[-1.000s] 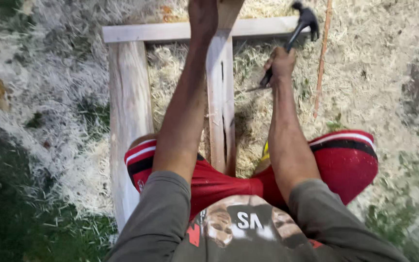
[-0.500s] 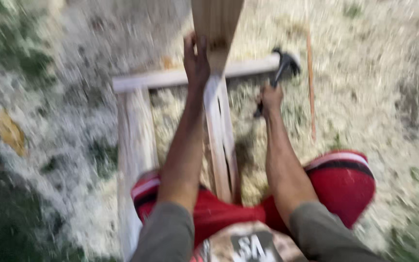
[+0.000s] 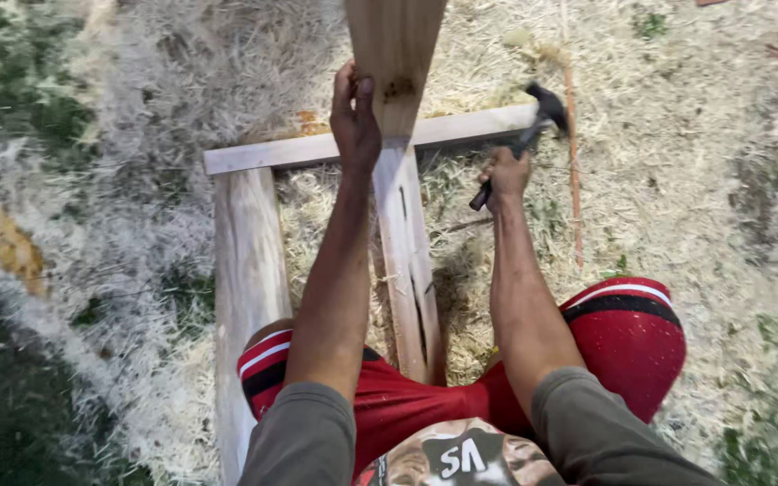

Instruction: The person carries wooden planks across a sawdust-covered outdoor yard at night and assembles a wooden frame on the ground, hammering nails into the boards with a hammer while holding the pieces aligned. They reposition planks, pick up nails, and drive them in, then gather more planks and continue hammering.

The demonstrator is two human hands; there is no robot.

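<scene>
Head view: my left hand point(image 3: 356, 117) was clamped on the edge of the upright plank point(image 3: 395, 49), top centre, its long axis running 12 to 6, foot resting where the centre rail point(image 3: 404, 243) met the cross rail point(image 3: 317, 150). My right hand point(image 3: 506, 173) was closed round the hammer point(image 3: 524, 144) handle, head pointing to 1 o'clock. Hammer sat at 3 o'clock from the plank, near but apart. Left hand was the nearer one, touching. Frame lay on the straw-covered ground point(image 3: 695, 180), side rail point(image 3: 247, 270) at 9.
</scene>
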